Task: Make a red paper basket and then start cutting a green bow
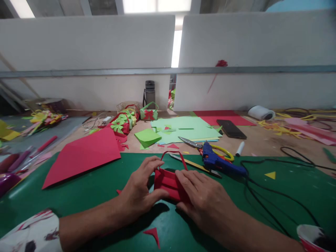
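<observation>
Both my hands hold a small red paper basket (168, 180) with a thin looped handle (172, 154), resting on the green cutting mat (86, 196). My left hand (139, 192) grips its left side, fingers curled over the top edge and thumb along the front. My right hand (203, 197) lies over the basket's right side, fingers pressed on the folded paper. A blue glue gun (220, 163) lies just right of the basket, with a ruler (194, 165) between them.
A red paper sheet (84, 154) lies left. Green sheets (183, 129), scissors (199, 144), a phone (231, 128), a white marker (239, 148) and finished paper baskets (126, 120) sit behind. Black cables (273, 189) cross the mat at right. Red scraps (153, 235) lie near my arms.
</observation>
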Tool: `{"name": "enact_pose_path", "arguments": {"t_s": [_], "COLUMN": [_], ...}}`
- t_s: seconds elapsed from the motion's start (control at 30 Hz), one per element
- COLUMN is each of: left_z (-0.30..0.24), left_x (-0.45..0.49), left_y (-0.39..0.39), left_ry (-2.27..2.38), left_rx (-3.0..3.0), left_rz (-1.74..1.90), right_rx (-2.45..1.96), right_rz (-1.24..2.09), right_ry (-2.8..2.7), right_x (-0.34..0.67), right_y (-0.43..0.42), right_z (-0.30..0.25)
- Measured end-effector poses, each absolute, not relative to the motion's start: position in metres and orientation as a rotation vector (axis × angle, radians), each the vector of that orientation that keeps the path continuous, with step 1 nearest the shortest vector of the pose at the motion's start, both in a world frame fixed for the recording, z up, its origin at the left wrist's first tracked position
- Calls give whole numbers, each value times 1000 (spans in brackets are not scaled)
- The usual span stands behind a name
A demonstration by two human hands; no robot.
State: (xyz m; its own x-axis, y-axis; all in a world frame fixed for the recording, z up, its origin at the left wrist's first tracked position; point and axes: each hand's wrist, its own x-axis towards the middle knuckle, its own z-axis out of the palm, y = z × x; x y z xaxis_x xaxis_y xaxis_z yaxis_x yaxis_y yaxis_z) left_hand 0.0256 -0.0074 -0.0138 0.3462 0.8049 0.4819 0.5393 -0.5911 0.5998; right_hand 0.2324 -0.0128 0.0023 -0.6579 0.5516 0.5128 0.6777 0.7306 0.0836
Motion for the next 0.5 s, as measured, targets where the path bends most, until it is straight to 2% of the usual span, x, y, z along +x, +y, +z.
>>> {"name": "enact_pose_path", "arguments": {"t_s": [0.27, 0.5], "left_z": [-15, -10], "left_x": [20, 20], "left_y": [-7, -6], "left_ry": [1216, 1177], "left_rx": [2927, 3210], "left_rz": [728, 701], "right_rx": [-846, -694], "right_rz": [-374, -589], "right_ry": [-2539, -2556], "right_x": [236, 238], "right_y": [-5, 2], "right_z": [-1, -2]}}
